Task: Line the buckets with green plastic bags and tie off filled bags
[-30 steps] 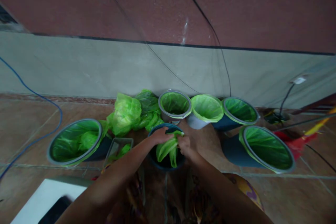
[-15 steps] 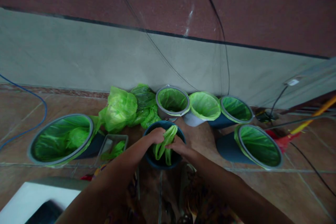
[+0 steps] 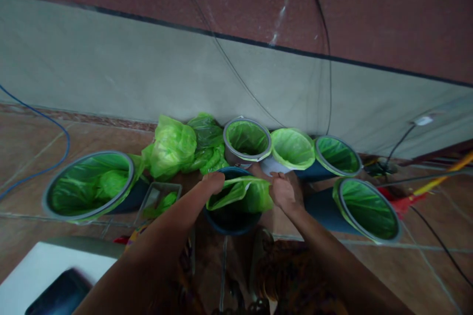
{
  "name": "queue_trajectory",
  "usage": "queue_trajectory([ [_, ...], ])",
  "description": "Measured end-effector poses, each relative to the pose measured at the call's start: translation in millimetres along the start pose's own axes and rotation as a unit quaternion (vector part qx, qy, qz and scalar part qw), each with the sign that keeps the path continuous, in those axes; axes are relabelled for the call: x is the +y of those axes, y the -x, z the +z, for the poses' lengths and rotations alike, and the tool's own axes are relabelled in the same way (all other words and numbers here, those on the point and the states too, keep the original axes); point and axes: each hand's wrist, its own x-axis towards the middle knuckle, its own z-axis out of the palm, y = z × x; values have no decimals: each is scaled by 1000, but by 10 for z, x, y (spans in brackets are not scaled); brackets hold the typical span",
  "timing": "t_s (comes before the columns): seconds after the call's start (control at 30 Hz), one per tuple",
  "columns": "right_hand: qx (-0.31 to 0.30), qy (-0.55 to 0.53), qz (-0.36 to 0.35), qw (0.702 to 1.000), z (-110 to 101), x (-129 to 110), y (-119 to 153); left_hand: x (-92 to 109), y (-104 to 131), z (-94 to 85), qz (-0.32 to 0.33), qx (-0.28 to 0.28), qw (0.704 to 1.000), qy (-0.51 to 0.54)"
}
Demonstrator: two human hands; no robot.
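Observation:
A thin green plastic bag (image 3: 254,193) is stretched between my two hands over a dark blue bin (image 3: 231,229). My left hand (image 3: 213,184) is closed on the bag's left edge, beside the bin's rim. On the other side, my right hand (image 3: 283,191) pinches the bag's right end, just past the bin's right rim. The bag's mouth hangs partly open, and its lower part dips into the bin. Inside, the bin's bottom is dark and hard to make out.
Behind stand a lined grey bin (image 3: 247,161), a white bin (image 3: 275,165) and a blue bin (image 3: 357,170). Crumpled green bags (image 3: 173,145) lie by the wall. Left are a large lined bin (image 3: 135,197) and a clear tray (image 3: 146,202); right, another lined bin (image 3: 321,206). A white surface (image 3: 33,270) holds a dark phone-like object (image 3: 61,295).
My hands have moved apart, the right one going right and up. The bunched green bag is now spread wide across the bin. The view has shifted slightly.

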Motion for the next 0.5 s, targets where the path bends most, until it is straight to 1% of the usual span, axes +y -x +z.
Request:
queue_trajectory([
  [0.07, 40, 10, -90, 995, 15, -169, 102, 48, 4, -15, 1, -5, 1000, -3],
  [0.1, 40, 8, -148, 988, 62, -277, 169, 65, 4, -19, 0, -7, 1000, -5],
  [0.17, -5, 11, -252, 968, 213, -488, 294, 82, -1, -23, -2, -7, 1000, -10],
  [0.23, -49, 37, -308, 950, 393, -638, 350, 81, -7, -29, -5, -5, 1000, -13],
  [0.3, -69, 64, -321, 942, 546, -690, 308, 67, -12, -39, -10, -4, 1000, -16],
  [0.37, -77, 80, -314, 943, 637, -664, 192, 48, -18, -48, -17, -5, 1000, -18],
  [0.43, -92, 89, -305, 944, 655, -614, 70, 28, -28, -52, -26, -3, 1000, -14],
  [0.5, -110, 91, -301, 943, 613, -595, 15, 8, -49, -46, -35, 2, 999, -3],
])
